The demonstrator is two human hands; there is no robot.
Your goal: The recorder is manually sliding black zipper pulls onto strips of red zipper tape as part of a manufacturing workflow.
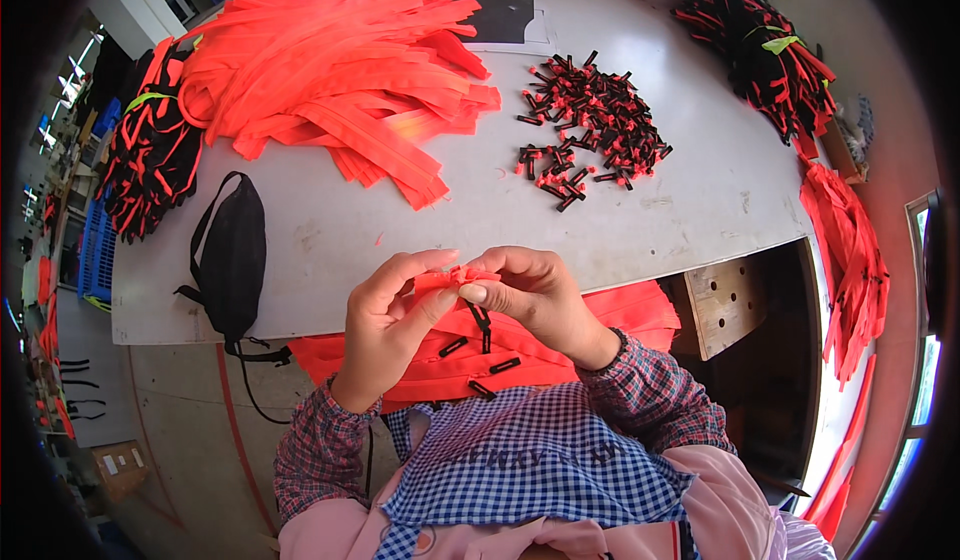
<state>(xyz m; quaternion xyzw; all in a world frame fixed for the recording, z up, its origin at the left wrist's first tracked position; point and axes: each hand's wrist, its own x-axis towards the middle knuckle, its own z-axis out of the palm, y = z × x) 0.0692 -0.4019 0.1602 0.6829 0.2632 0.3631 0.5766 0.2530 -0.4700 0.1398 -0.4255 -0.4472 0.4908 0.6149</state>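
Observation:
Just off the table's near edge, both of my hands meet at the end of an orange-red zipper tape [433, 282]. My left hand [393, 305] pinches the tape between thumb and fingers. From the other side my right hand [545, 298] pinches the same end, its thumb beside the left thumb. A black zipper pull [484, 332] hangs below the fingertips; whether its slider is on the tape is hidden by my fingers. More orange-red zipper tapes [632, 312] lie across my lap, with several loose black zipper pulls [505, 366] on them.
On the white table [340, 235] lie a big heap of orange-red zipper tapes [330, 60], a pile of black-and-red zipper pulls [610, 125] and a black pouch [232, 250]. Tied black-and-red bundles [150, 175] sit at the left and far right. A wooden block [722, 305] stands under the right edge.

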